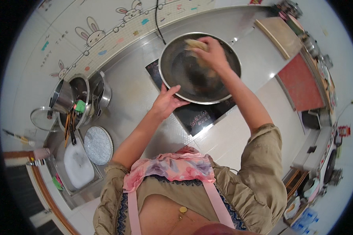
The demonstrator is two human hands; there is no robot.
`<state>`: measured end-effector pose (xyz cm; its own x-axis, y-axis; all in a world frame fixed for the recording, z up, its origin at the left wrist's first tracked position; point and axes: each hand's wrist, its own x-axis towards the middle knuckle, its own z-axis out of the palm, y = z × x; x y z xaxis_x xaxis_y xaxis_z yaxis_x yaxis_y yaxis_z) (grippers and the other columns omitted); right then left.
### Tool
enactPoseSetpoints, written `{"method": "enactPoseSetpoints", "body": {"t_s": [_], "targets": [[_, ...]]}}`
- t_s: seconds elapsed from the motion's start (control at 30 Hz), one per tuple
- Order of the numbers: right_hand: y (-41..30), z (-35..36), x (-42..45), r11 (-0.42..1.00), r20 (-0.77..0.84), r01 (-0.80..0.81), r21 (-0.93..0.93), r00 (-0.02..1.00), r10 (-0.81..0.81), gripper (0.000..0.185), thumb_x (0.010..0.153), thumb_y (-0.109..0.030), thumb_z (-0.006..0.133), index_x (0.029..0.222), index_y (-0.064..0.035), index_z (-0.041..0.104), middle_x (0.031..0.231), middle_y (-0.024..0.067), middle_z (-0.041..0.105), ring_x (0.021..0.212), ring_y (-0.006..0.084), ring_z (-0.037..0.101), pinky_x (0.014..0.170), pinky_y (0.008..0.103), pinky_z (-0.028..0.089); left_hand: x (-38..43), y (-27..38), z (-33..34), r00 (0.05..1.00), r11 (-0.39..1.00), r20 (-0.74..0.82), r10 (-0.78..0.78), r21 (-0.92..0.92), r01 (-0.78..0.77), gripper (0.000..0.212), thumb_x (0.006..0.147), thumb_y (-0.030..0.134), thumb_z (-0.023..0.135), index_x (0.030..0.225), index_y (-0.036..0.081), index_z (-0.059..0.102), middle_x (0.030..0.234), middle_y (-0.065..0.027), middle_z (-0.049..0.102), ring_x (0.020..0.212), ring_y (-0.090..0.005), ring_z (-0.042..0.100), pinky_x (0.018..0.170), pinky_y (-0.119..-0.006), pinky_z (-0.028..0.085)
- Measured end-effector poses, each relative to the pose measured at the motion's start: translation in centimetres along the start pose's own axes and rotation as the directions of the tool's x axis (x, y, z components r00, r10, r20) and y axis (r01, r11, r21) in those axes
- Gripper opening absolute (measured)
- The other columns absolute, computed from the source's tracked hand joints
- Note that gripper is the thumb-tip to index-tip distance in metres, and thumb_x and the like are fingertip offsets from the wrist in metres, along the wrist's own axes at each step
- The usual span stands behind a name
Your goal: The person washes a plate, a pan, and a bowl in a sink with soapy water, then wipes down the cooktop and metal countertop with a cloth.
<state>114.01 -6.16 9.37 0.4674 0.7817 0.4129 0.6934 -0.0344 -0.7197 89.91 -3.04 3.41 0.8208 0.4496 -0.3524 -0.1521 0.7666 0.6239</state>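
Observation:
A wide, dark-bottomed frying pan (181,73) with a bright metal rim sits over a black cooktop (195,119) that bears writing. My left hand (168,101) grips the pan's near-left rim, thumb on top and the other fingers low against the outer side. Inside the pan, towards its far right, my right hand (214,54) holds a pale yellowish scrubbing pad (195,45), its shape blurred. Brownish marks show on the pan's inner surface near the middle. The pan's handle cannot be made out clearly.
Left on the steel counter (129,85) stand stacked metal pots (104,91) and a basin with chopsticks (67,126). A sink (98,176) with foamy water adjoins a patterned round plate or lid (98,145). A wooden board (279,36) lies far right. A black cable (158,23) hangs behind the pan.

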Motion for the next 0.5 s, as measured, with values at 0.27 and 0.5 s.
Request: {"method": "enactPoseSetpoints", "body": {"t_s": [0.27,0.5], "targets": [[8.9,-5.1,0.3,0.96,0.038,-0.179,-0.214,0.981,0.191,0.031,0.074,-0.023,0.079,0.098,-0.0049,0.07,0.101,0.0173,0.06,0.102,0.034,0.06,0.091,0.0405,0.049,1.1,-1.7,-1.4,0.995,0.995,-0.077,0.058,-0.081,-0.065,0.058,0.088,-0.002,0.052,0.142,0.013,0.036,0.135,-0.0136,0.053,0.119,-0.0356,0.06,0.098,-0.066,0.05],[7.1,-6.6,0.2,0.962,0.029,0.006,-0.273,1.0,0.002,0.026,0.073,-0.013,0.077,0.096,-0.0055,0.069,0.102,0.0141,0.06,0.101,0.0319,0.06,0.091,0.0393,0.049,-0.3,-2.4,-2.4,0.99,0.99,-0.101,0.094,-0.099,-0.104,0.061,0.086,0.0,0.056,0.142,0.013,0.037,0.13,-0.0114,0.054,0.117,-0.033,0.06,0.094,-0.063,0.053]]}}
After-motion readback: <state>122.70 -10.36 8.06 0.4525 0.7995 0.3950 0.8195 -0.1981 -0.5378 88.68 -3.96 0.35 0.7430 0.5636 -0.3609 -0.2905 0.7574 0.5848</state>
